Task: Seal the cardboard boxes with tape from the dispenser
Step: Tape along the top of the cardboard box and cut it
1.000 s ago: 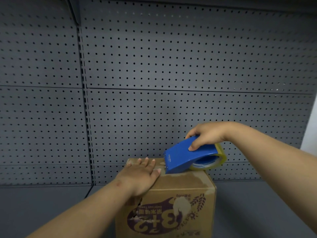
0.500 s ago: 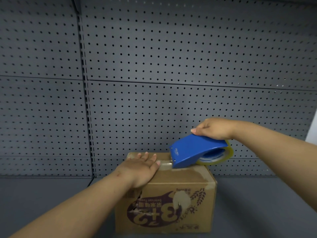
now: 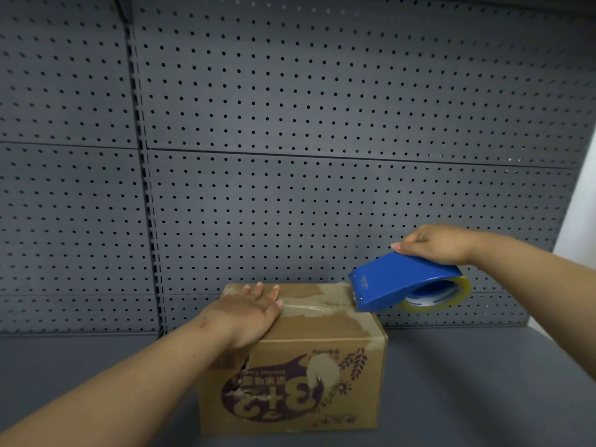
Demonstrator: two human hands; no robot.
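Observation:
A brown cardboard box (image 3: 325, 359) with a purple upside-down "3+2" print stands on the grey shelf. My left hand (image 3: 248, 312) lies flat on the left part of its top, fingers spread, pressing it down. A strip of clear tape (image 3: 309, 308) runs along the top seam from my left hand to the box's right edge. My right hand (image 3: 433, 245) grips the blue tape dispenser (image 3: 400, 283) from above; its front edge sits at the box's top right corner. The yellowish tape roll (image 3: 435, 296) hangs past the box's right side.
The grey shelf surface (image 3: 483, 382) spreads to the left and right of the box. A grey pegboard wall (image 3: 322, 156) rises just behind it, with a slotted upright (image 3: 151, 221) at the left. A pale wall (image 3: 580, 227) shows at the far right.
My right hand has drawn the dispenser to the right along the box's top, from near the middle to the right edge, laying tape behind it. My left hand has stayed flat on the box.

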